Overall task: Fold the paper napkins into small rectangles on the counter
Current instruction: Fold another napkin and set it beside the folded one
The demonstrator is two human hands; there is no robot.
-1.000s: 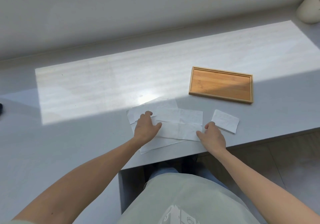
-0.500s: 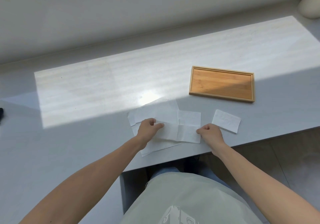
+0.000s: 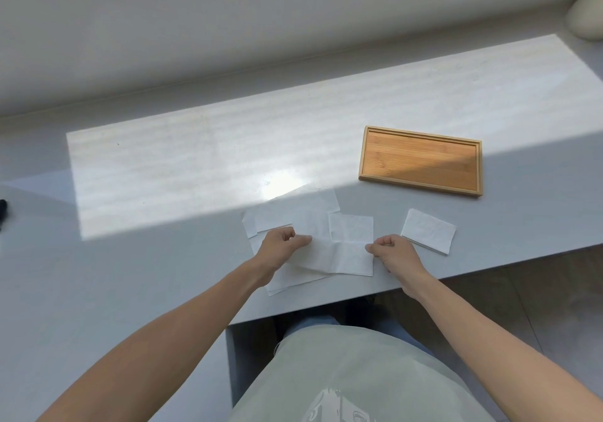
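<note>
Napkin [image 3: 339, 252], thin creased white rectangle

Both bare forearms reach toward 12 o'clock. Left hand [image 3: 277, 245], fingers curled, pinches the napkin's [image 3: 339, 252] 9 o'clock edge; right hand [image 3: 396, 253] pinches its 3 o'clock edge.

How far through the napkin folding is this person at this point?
Done: one folded napkin lies beside the empty wooden tray. In hand: the left hand and right hand pinch a part-folded napkin. Left: unfolded napkins remain underneath on the counter.
</note>
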